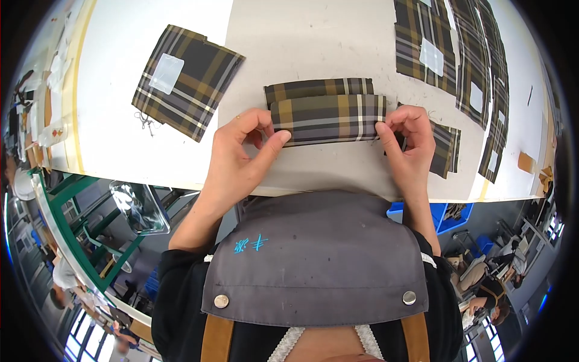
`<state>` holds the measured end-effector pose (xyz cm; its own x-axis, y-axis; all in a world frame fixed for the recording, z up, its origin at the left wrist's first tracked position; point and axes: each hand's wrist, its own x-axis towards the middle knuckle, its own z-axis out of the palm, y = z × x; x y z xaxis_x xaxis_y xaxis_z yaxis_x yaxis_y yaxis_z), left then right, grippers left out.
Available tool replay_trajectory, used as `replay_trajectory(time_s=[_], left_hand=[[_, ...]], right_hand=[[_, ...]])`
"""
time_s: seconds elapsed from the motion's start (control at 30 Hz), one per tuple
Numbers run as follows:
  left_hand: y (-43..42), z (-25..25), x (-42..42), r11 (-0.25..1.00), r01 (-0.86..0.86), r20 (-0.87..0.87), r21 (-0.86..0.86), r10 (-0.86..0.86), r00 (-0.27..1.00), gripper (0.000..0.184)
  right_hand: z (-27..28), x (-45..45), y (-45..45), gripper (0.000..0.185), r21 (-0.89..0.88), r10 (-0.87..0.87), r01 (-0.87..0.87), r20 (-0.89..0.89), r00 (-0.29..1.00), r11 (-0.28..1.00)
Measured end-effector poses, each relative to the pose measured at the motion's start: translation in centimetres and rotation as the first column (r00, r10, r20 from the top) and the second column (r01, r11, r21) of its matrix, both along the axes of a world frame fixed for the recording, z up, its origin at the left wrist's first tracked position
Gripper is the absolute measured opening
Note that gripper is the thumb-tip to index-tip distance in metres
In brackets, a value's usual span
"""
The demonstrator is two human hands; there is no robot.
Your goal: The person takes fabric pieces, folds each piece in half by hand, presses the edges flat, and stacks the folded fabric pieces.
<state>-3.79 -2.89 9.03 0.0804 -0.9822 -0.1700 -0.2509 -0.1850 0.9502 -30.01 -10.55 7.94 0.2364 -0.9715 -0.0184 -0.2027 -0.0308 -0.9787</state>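
A folded strip of plaid fabric (329, 119), olive, black and white, is held level above the table (313, 169). My left hand (250, 148) pinches its left end between thumb and fingers. At its right end, my right hand (407, 142) grips the lower corner the same way. Just beyond the strip lies another plaid piece (319, 87), partly hidden by it. More dark plaid pieces (445, 148) lie beside and partly behind my right hand.
A plaid stack with a whitish patch (166, 73) lies at the left. Rows of plaid pieces (476, 72) with similar patches run along the right. Below the table edge are a green metal frame (72, 226) and a blue crate (443, 218). People sit farther off on both sides.
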Motion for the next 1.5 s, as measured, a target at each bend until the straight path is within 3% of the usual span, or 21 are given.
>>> replay_trajectory(time_s=[0.07, 0.17, 0.47, 1.5], left_hand=[[-0.4, 0.4, -1.1, 0.986, -0.165, -0.032, -0.027, 0.164, 0.986, 0.02], [-0.7, 0.6, -1.6, 0.973, -0.217, 0.064, -0.083, 0.222, 0.973, 0.027], [-1.1, -0.3, -1.7, 0.966, -0.143, 0.312, -0.216, 0.207, 0.927, 0.016], [-1.5, -0.4, -1.8, 0.975, -0.143, 0.372, -0.169, 0.197, 0.907, 0.019]], right_hand=[[-0.3, 0.2, -0.3, 0.019, -0.11, 0.02, -0.035, -0.134, 0.991, 0.993], [-0.1, 0.7, -0.7, 0.014, -0.164, 0.012, -0.056, -0.258, 0.966, 0.985], [0.2, 1.7, -1.7, 0.017, -0.171, 0.034, -0.105, -0.374, 0.927, 0.98], [0.6, 1.7, -2.1, 0.022, -0.118, 0.086, -0.144, -0.399, 0.913, 0.982]])
